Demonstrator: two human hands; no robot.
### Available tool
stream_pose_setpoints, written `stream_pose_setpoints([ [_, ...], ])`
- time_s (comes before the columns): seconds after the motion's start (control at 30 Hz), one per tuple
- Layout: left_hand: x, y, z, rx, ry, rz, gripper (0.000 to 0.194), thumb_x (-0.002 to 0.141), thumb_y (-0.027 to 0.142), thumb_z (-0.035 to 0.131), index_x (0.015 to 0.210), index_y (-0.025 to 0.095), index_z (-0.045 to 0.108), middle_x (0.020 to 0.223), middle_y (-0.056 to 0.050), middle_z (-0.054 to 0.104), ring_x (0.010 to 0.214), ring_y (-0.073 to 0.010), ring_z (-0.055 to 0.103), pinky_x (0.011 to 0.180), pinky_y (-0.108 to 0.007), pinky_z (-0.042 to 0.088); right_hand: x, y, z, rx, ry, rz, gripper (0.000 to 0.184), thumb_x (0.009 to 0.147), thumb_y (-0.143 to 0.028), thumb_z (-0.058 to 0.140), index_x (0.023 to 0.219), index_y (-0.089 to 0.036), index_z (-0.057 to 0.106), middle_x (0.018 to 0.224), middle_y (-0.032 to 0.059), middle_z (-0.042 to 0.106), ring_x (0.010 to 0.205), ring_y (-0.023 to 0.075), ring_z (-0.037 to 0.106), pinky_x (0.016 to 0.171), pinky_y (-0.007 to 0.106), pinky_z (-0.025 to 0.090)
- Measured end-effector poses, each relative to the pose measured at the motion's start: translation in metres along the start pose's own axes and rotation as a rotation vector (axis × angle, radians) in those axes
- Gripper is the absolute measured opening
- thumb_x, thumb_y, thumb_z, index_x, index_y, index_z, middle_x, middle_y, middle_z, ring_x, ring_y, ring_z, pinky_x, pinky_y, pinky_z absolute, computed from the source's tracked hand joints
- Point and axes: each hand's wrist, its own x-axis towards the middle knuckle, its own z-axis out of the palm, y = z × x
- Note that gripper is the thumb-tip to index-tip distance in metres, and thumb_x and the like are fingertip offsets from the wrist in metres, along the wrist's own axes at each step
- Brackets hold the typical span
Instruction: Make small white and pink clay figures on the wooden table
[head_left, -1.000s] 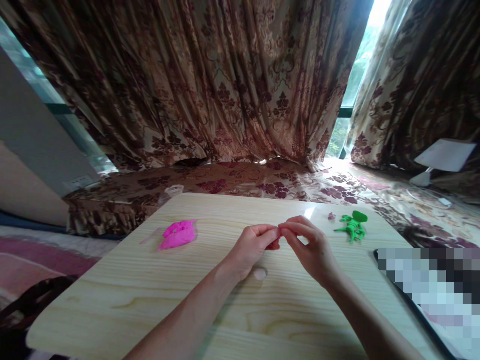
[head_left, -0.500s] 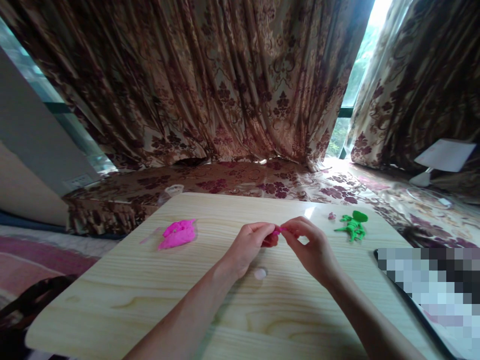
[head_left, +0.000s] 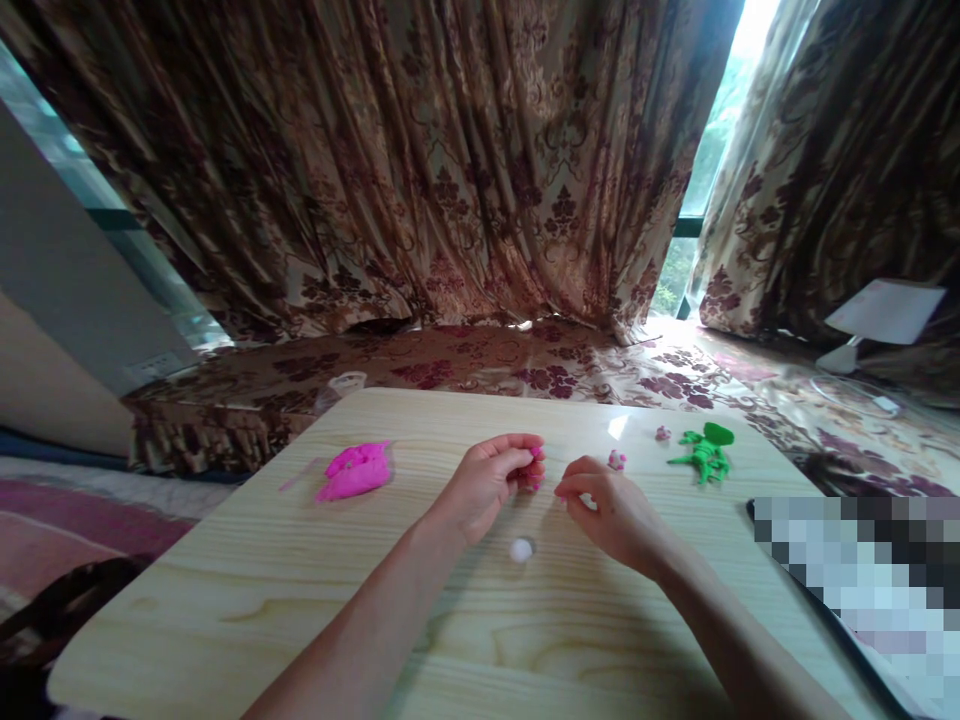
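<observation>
My left hand (head_left: 491,482) is closed, with a small piece of bright pink clay (head_left: 535,454) pinched between thumb and forefinger. More pink shows lower down by its curled fingers. My right hand (head_left: 609,510) is a short way to the right, thumb and forefinger pressed together in a pinch. A speck of pink seems to show at those fingertips, too small to name. Below and between the hands lies a white ball (head_left: 520,550). Just beyond my right hand sits a small pink-and-white lump (head_left: 616,460).
A bright pink clay slab (head_left: 356,472) lies on a clear wrapper at the left. At the right are a green clay figure (head_left: 706,453), a second small pinkish lump (head_left: 663,433) and a blurred-out dark-edged device (head_left: 862,600). A white lamp (head_left: 885,312) stands beyond the table (head_left: 225,590).
My hands have moved apart from their shared hold on the pink clay. The right hand has dropped lower, and the pink-and-white lump behind it now shows.
</observation>
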Motion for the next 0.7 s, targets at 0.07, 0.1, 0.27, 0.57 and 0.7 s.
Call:
stream_pose_setpoints([
  [0.07,0.000,0.000,0.001,-0.023,0.023,-0.041,0.015,0.071,0.009,0.056,0.085,0.010,0.062,0.077,-0.007,0.063,0.067,-0.0127,0.061,0.067,-0.026,0.049,0.002,-0.007,-0.003,0.026,0.089,0.007,0.018,0.080,-0.014,0.049,0.086,-0.021,0.065,0.083,0.0030,0.061,0.066,0.0124,0.057,0.061,0.025,0.045],
  [0.1,-0.001,0.000,0.002,-0.046,0.031,-0.062,0.015,0.071,0.008,0.056,0.085,0.010,0.062,0.078,-0.008,0.064,0.069,-0.0131,0.062,0.068,-0.026,0.050,0.003,-0.010,-0.004,0.050,0.151,0.003,0.017,0.082,-0.015,0.049,0.088,-0.020,0.064,0.082,0.0028,0.061,0.064,0.0119,0.056,0.060,0.024,0.045],
  [0.27,-0.001,-0.002,0.006,-0.183,0.062,-0.118,0.019,0.070,0.002,0.054,0.086,0.011,0.060,0.085,-0.009,0.065,0.076,-0.0137,0.064,0.072,-0.022,0.051,0.006,-0.016,-0.005,0.073,0.255,-0.048,0.015,0.082,-0.014,0.048,0.086,-0.020,0.061,0.078,0.0022,0.059,0.066,0.0125,0.055,0.063,0.025,0.045],
  [0.57,0.006,-0.007,0.001,-0.329,0.117,-0.082,0.036,0.062,-0.013,0.043,0.082,0.011,0.060,0.085,-0.008,0.065,0.090,-0.0161,0.063,0.083,-0.026,0.051,0.001,0.008,-0.001,-0.190,0.043,0.085,0.020,0.074,-0.010,0.053,0.083,-0.023,0.066,0.080,0.0017,0.063,0.064,0.0129,0.057,0.057,0.024,0.040],
  [0.7,0.006,-0.007,0.001,-0.317,0.137,-0.077,0.029,0.066,-0.010,0.049,0.081,0.012,0.060,0.083,-0.007,0.065,0.088,-0.0162,0.064,0.079,-0.025,0.052,-0.001,0.008,-0.003,-0.214,-0.015,0.076,0.015,0.075,-0.015,0.055,0.068,-0.022,0.067,0.072,0.0017,0.063,0.059,0.0125,0.057,0.053,0.023,0.038],
])
